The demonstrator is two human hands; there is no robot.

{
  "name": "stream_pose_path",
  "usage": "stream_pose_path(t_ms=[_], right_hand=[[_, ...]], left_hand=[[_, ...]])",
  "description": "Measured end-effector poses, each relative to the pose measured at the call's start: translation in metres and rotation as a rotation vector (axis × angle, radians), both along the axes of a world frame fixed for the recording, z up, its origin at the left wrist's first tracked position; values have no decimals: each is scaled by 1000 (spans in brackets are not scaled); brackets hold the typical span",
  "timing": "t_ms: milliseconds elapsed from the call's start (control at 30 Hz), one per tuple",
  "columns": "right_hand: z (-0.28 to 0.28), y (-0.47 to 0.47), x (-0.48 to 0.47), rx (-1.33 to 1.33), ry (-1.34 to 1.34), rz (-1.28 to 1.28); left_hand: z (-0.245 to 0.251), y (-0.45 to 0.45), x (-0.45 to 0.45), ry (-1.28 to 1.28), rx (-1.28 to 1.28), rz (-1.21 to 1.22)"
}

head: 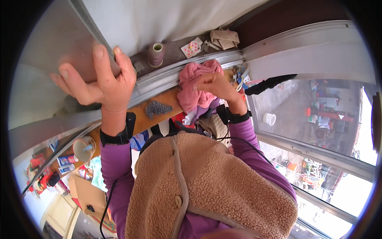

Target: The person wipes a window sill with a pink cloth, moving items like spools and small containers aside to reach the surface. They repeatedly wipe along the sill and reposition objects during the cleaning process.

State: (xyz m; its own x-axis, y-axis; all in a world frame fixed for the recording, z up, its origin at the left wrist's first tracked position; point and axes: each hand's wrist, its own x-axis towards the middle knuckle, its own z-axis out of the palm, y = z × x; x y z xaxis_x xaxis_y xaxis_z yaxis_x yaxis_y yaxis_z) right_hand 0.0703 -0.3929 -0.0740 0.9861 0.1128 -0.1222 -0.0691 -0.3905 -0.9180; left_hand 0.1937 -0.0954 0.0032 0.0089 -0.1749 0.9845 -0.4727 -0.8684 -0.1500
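Observation:
My left hand (106, 80) is at the edge of a sliding window panel (86, 18), its fingers spread over the glass and its thumb on the other side of the frame edge. My right hand (216, 85) has its fingertips pressed together on a crumpled pink towel (191, 95). The towel lies over the aluminium window track (161, 78) and the wooden ledge (140, 121). On that ledge, between my hands, is a grey fuzzy scouring pad or cloth (158, 109). Both wrists wear black straps with cables.
Beyond the track stand a thread cone (156, 55), a playing card (191, 48) and a folded brown paper bag (225, 39). A mug (84, 148) and toothpaste boxes (66, 160) are at the left. An open cardboard box (89, 194) sits lower. Window panes (301, 110) flank my right arm.

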Motion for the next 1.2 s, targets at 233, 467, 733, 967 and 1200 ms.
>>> stream_pose_path(t_ms=[233, 467, 733, 967, 1200], right_hand=[[-32, 54, -62, -367, 135, 209], [-21, 44, -66, -474, 203, 161], [-9, 24, -60, -255, 169, 148], [-12, 16, -61, 146, 337, 148], [-13, -5, -58, -235, -2, -223]], left_hand=[[-2, 5, 6, -3, -16, -96], [-1, 5, 8, 5, -5, -92], [-3, 6, 6, 15, -6, -40], [1, 5, 6, 20, 2, -89], [1, 5, 4, 7, 40, -13]])
